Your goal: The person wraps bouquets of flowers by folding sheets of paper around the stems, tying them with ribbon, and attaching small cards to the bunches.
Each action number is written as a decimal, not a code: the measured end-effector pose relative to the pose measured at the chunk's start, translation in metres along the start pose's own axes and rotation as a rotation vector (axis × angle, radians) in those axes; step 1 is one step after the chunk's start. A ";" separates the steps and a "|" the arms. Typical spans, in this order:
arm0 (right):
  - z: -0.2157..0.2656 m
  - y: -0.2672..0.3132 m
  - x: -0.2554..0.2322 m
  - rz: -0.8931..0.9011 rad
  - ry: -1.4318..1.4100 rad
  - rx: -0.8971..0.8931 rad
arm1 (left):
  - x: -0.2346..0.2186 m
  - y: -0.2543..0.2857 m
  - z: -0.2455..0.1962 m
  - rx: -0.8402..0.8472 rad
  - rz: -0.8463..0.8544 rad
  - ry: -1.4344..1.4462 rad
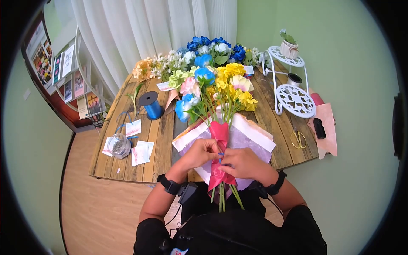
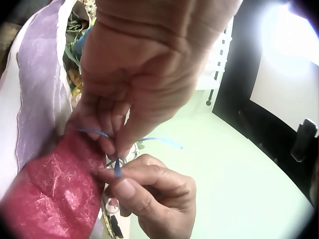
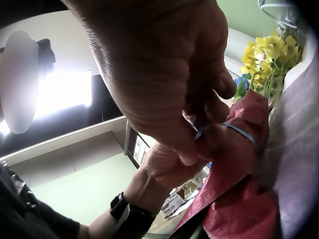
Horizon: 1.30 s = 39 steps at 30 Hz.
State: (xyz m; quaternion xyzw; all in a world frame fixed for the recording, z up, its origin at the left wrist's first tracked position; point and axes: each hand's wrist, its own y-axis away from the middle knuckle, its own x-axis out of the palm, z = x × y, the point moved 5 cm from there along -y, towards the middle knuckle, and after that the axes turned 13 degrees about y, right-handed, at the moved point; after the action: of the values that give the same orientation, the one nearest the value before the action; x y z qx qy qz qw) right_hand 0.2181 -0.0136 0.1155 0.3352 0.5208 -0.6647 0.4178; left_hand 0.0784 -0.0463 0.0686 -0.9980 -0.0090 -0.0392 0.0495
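A blue ribbon (image 3: 240, 133) circles the red wrapping paper (image 1: 219, 131) around the stems of a bouquet of blue, yellow and pink flowers. Both hands meet at the front of the wrap. The left hand (image 1: 199, 153) pinches the ribbon between thumb and finger; in the left wrist view a ribbon end (image 2: 167, 142) sticks out past it. Just beside it, the right hand (image 1: 243, 163) pinches another part of the ribbon (image 2: 117, 168) between thumb and forefinger. Purple paper with a white edge (image 1: 260, 138) lies beneath the red wrap, and green stems (image 1: 222, 199) stick out below.
On the wooden table (image 1: 161, 136), a blue ribbon spool (image 1: 154, 111), small cards (image 1: 140, 155) and a clear jar (image 1: 119, 146) lie left. Gold scissors (image 1: 298, 139), a white metal stand (image 1: 296, 100) and pink paper with a black object (image 1: 319, 128) are right. More flowers (image 1: 163, 66) lie behind.
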 end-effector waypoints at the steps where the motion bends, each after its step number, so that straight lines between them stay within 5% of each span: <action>1: -0.002 -0.001 -0.005 -0.017 -0.034 0.049 | 0.002 0.001 -0.005 0.053 0.011 -0.092; 2: -0.007 -0.002 -0.003 -0.017 -0.034 0.046 | 0.004 0.003 -0.009 0.054 0.009 -0.093; 4: -0.029 -0.002 -0.002 -0.144 -0.070 0.239 | 0.019 0.014 -0.037 0.521 0.020 -0.730; 5: -0.031 -0.004 -0.002 -0.143 -0.071 0.238 | 0.021 0.013 -0.036 0.521 0.019 -0.730; 7: -0.040 -0.005 0.002 -0.128 -0.325 0.409 | 0.033 0.022 -0.037 0.808 0.008 -1.051; 10: -0.042 -0.008 0.020 0.031 -0.727 0.402 | 0.036 0.025 -0.031 0.907 0.048 -1.146; 16: -0.050 -0.010 0.033 0.151 -0.799 0.229 | 0.039 0.031 -0.033 1.038 0.075 -1.225; 20: -0.047 -0.012 0.029 0.241 -0.872 0.278 | 0.041 0.034 -0.034 1.052 0.127 -1.243; 22: -0.043 -0.017 0.014 0.093 -0.461 0.090 | 0.041 0.034 -0.033 1.061 0.126 -1.258; 26: -0.039 -0.020 0.004 0.155 -0.332 0.130 | 0.041 0.034 -0.033 1.058 0.115 -1.268; 29: -0.036 -0.025 -0.003 0.041 -0.371 0.131 | 0.043 0.034 -0.031 1.092 0.083 -1.275; 39: -0.053 -0.027 0.027 0.202 -0.674 0.209 | 0.045 0.035 -0.034 1.096 0.112 -1.317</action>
State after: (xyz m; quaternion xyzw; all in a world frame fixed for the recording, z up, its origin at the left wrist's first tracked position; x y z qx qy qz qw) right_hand 0.1826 0.0355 0.0901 0.1881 0.2476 -0.7428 0.5929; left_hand 0.1216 -0.0842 0.1020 -0.6514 -0.0043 0.5605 0.5113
